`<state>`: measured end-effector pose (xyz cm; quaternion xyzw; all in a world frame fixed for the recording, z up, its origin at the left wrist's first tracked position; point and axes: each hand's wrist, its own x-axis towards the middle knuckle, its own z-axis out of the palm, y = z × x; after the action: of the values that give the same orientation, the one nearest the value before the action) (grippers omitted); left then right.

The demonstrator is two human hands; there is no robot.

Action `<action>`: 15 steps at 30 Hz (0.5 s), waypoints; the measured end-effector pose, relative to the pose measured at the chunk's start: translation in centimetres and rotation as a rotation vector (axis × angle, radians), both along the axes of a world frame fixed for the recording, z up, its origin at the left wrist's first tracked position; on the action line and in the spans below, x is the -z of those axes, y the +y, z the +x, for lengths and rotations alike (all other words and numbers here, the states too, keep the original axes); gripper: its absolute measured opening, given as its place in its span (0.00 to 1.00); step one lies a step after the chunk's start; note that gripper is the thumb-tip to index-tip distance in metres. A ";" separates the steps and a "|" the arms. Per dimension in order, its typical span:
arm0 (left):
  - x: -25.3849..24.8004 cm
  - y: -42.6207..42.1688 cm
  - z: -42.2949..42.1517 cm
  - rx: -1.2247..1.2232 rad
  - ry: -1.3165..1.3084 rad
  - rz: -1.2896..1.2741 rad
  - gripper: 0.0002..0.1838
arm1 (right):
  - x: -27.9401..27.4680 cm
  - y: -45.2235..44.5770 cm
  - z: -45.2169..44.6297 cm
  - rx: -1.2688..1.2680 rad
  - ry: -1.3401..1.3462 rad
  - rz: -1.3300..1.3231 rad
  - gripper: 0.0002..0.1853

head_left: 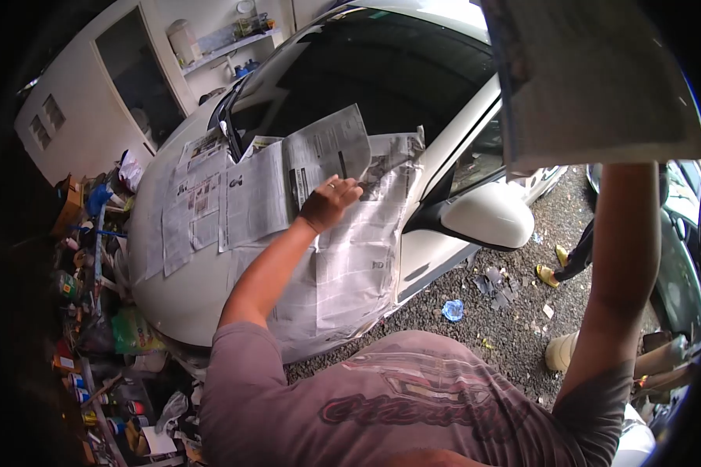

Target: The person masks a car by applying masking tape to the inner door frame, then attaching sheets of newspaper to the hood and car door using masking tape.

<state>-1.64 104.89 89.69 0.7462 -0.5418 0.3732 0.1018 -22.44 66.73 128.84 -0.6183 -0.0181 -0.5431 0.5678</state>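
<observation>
Newspaper sheets [358, 257] cover much of a white car's hood [160, 288], some overlapping near the windshield. My left hand [331, 204], with a ring on one finger, is over the hood. Its fingers are curled at the lower edge of a newspaper sheet [327, 148] that tilts up against the windshield. My right forearm [627, 226] is raised high at the right. Another newspaper sheet [592, 86] hangs in the air at its end, close to the camera, and hides my right hand and its fingers.
A white side mirror [491, 214] sticks out beside the hood. Cluttered bags and containers [136, 331] line the left. On the gravel floor [436, 335] lie blue crumpled plastic [452, 310] and dark scraps [497, 286]. A person's yellow-shod foot [547, 275] and a pale bucket [559, 352] are at right.
</observation>
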 end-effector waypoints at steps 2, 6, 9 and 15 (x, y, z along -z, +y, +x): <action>0.7 1.1 -0.9 0.003 0.110 0.011 0.24 | -1.2 5.3 2.9 -0.053 0.006 -0.041 0.18; -1.9 0.2 -4.8 0.040 0.662 -0.513 0.68 | -2.3 16.0 9.4 -0.151 0.028 -0.112 0.18; -8.5 0.0 -9.4 0.391 0.984 -0.888 0.74 | -0.4 23.3 10.4 -0.204 0.059 -0.161 0.15; -13.6 3.8 -15.7 0.573 1.025 -1.048 0.52 | 1.2 29.3 14.4 -0.095 0.262 -0.339 0.16</action>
<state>-17.37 108.69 103.31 0.5112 -0.3521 0.1484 0.7698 -8.00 96.06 127.68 -0.7688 -0.0643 -0.4200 0.4780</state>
